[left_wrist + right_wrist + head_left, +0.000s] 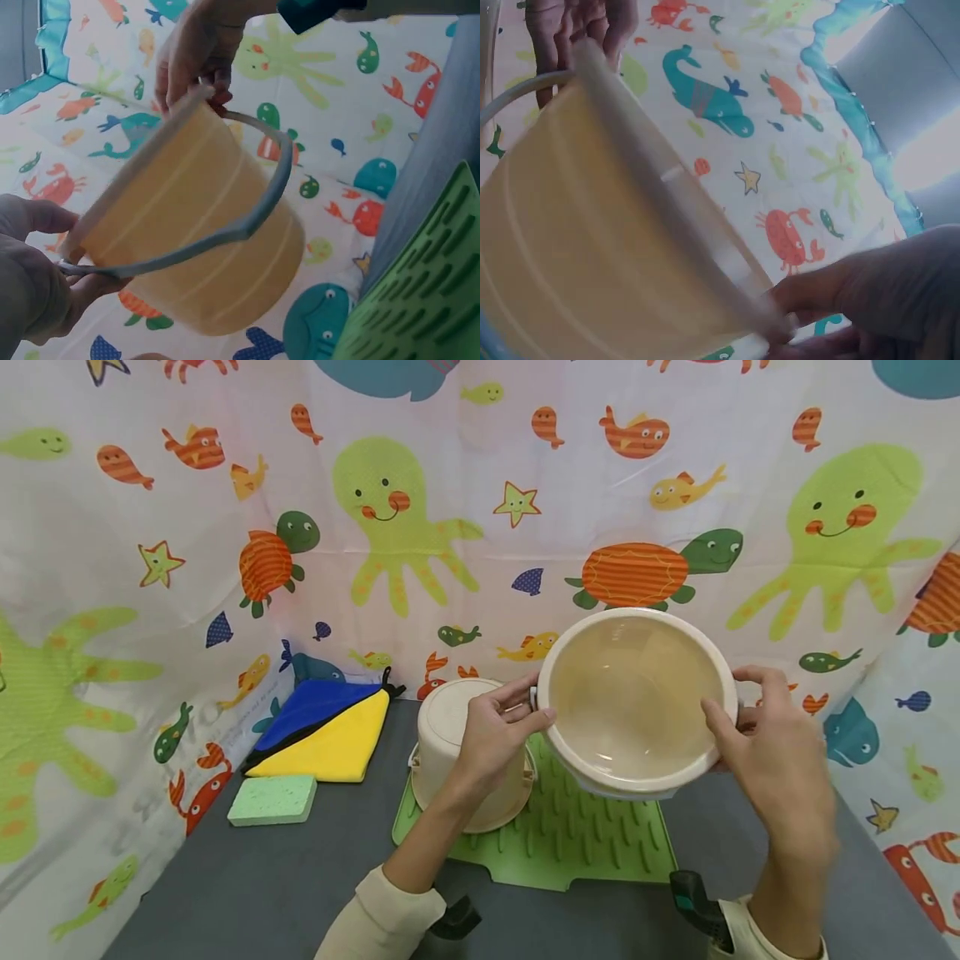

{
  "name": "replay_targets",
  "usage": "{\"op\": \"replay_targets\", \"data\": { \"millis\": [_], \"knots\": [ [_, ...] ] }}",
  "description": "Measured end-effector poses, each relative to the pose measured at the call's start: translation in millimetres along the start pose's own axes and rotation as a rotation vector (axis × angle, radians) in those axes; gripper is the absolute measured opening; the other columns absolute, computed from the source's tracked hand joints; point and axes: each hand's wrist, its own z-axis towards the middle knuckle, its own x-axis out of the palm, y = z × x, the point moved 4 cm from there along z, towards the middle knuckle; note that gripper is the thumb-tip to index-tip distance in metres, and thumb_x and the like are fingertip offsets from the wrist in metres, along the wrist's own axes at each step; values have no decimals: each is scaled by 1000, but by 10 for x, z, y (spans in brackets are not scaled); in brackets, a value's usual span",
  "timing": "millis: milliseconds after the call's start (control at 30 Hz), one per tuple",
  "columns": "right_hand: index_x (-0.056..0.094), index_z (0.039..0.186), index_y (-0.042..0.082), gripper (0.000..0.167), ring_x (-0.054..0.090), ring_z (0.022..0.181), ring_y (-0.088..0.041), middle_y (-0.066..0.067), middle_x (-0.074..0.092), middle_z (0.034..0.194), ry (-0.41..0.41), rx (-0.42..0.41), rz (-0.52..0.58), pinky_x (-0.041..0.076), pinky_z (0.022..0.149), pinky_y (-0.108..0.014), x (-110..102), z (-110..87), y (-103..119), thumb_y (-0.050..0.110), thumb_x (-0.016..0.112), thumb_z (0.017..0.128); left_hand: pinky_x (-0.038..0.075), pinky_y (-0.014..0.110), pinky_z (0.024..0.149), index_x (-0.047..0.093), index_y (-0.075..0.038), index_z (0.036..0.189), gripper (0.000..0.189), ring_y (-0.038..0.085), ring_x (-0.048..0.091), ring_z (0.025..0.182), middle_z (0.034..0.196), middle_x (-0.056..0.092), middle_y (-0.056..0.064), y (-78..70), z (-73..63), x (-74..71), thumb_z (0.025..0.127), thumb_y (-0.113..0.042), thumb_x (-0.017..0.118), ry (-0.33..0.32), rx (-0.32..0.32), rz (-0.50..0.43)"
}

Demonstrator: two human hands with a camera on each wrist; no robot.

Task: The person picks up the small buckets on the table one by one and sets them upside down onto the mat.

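A cream bucket (637,693) is held up in the air, its mouth tilted toward the head camera and its inside bare. My left hand (491,731) pinches the rim on the left, thumb at the lip. On the opposite side my right hand (780,752) grips the rim, thumb over the edge. A grey handle (247,225) hangs below the bucket in the left wrist view. Behind my left forearm a second cream bucket (442,718) stands upside down on a green drying mat (600,852), partly hidden by that hand.
A light green sponge (272,800) lies at the left of the dark grey table (217,885). Behind it is a folded blue and yellow cloth (337,735) with a black loop. A curtain (465,443) printed with sea animals encloses the back and sides.
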Motion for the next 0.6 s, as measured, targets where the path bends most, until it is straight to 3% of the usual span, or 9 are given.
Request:
{"op": "replay_targets", "data": {
  "millis": [100,167,267,333,400,600],
  "knots": [
    [68,130,2,44,54,51,-20,-22,69,71,-110,6,-90,32,44,-23,-47,-2,-44,25,79,94,61,35,94,58,5,144,57,45,61,133,143,61,32,-13,-17,7,88,9,69,-27,49,-16],
    [74,123,3,39,54,58,-23,-20,67,74,-143,-16,-90,32,47,-16,-61,6,-97,23,83,91,61,36,94,59,8,141,55,47,61,131,141,61,33,-16,-21,15,87,13,68,-32,94,-21],
    [73,126,3,42,61,75,1,-25,71,94,-130,-91,47,35,61,4,-59,34,-171,14,85,88,60,35,95,61,12,136,51,48,63,129,137,64,34,-26,-27,30,86,16,67,-31,152,-4],
    [69,134,4,49,60,86,15,-28,70,104,-120,-153,158,36,73,9,-61,48,-179,4,83,88,60,35,95,62,13,134,48,48,65,126,134,65,34,-20,-36,51,87,16,68,-14,179,34],
    [68,138,7,53,49,90,28,-26,71,107,-148,-215,224,39,78,8,-74,47,-144,-3,80,88,61,34,95,63,13,133,46,46,66,124,133,66,34,-10,-51,84,88,15,69,12,197,76],
    [71,129,-4,46,49,100,18,-26,68,109,-288,-390,240,36,83,6,-121,9,46,-16,74,84,60,35,95,65,10,133,43,41,69,123,133,68,31,30,-60,143,90,12,70,45,243,126]
  ]
}}
